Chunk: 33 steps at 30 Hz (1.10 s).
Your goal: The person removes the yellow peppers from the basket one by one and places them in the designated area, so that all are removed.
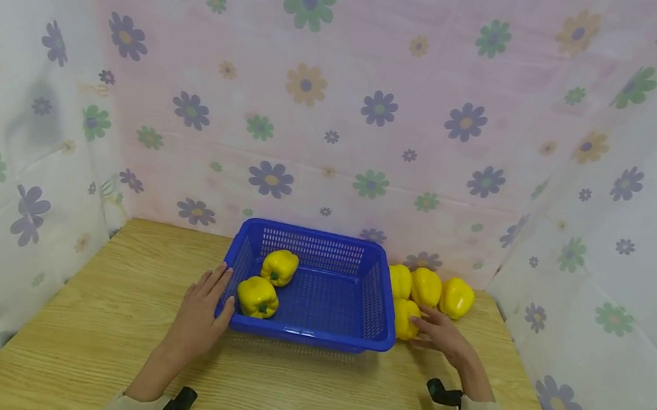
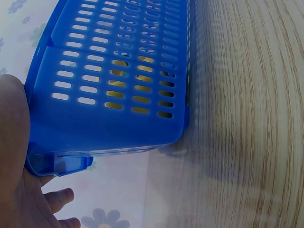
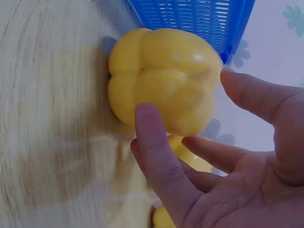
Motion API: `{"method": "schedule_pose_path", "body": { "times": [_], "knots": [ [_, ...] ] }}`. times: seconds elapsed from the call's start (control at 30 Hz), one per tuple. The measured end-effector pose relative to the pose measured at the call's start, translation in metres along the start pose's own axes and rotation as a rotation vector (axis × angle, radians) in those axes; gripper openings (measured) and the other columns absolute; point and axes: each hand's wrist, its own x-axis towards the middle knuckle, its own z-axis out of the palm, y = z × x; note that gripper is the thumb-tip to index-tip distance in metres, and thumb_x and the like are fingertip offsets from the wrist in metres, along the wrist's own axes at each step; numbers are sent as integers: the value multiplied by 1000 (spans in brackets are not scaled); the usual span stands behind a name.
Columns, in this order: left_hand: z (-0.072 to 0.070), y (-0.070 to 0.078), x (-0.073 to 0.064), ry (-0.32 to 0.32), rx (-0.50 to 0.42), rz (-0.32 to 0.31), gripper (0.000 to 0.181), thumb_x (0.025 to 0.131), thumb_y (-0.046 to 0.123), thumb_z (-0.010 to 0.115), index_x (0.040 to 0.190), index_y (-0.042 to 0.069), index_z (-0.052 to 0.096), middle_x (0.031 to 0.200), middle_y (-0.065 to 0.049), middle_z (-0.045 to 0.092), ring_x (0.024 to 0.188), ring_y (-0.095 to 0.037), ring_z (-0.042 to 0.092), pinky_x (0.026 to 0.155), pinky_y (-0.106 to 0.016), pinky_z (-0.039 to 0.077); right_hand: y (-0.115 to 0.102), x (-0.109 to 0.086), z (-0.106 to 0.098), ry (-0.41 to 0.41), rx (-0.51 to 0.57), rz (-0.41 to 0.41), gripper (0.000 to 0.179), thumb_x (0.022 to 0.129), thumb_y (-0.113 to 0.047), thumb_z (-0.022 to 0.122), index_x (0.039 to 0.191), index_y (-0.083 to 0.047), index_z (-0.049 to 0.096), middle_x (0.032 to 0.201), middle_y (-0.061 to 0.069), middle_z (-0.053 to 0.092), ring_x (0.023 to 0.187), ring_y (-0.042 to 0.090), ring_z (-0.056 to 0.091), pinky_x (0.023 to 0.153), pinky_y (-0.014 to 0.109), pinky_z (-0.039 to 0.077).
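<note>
Two yellow bell peppers [image 1: 259, 298] lie at the left end of a blue plastic basket [image 1: 310, 335]. My left hand [image 1: 201, 312] rests at the basket's front left corner, its fingers along the left rim; in the left wrist view the fingers reach past the rim, loosely extended. To the right of the basket, my right hand [image 1: 442, 335] is at the nearest loose yellow bell pepper [image 3: 164, 78]. In the right wrist view its fingers and thumb are spread around that pepper without closing on it. Whether a fingertip touches it is hard to tell.
Several yellow bell peppers [image 1: 426, 287] stand close together right of the basket, near the back wall. The wooden table [image 1: 304, 400] is enclosed at the back and both sides by flowered cloth [image 1: 337, 131]. A dark strap mount [image 1: 444, 393] sits at each wrist.
</note>
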Motion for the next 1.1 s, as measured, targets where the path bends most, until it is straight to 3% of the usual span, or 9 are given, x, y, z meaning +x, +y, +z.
{"method": "schedule_pose_path", "body": {
  "times": [0.17,0.37,0.67,0.87,1.1],
  "knots": [
    [-1,1,0,-1,2,-1,59,105,22,51,157,-1,34,165,-20,28,150,-50,25,116,-73,17,-9,-12,-1,29,-59,-23,71,108,-25,51,155,15,16,152,46,24,130,54,49,94,50,57],
    [-1,2,0,-2,4,-4,59,105,22,50,157,-1,34,165,-20,28,150,-50,24,117,-73,16,-31,-34,6,52,-116,-70,72,108,-27,51,158,11,16,156,42,23,138,58,39,94,49,58],
    [-2,2,0,-7,6,1,59,106,22,50,157,-1,33,166,-20,27,150,-50,24,117,-73,16,-60,-62,30,60,-154,-182,66,106,-24,55,157,6,26,156,38,30,136,55,43,94,47,58],
    [-1,0,1,-7,13,1,59,105,23,50,157,-1,34,165,-20,28,150,-50,24,116,-73,17,-81,-75,43,35,-255,-278,61,106,-27,55,157,-2,34,155,32,36,136,54,43,97,52,55],
    [-1,-1,1,-9,12,0,60,106,23,50,157,-1,33,166,-20,27,151,-49,23,117,-73,16,-110,-74,58,18,-328,-367,57,105,-29,57,156,-8,40,157,23,40,136,49,45,99,55,52]
  ]
}}
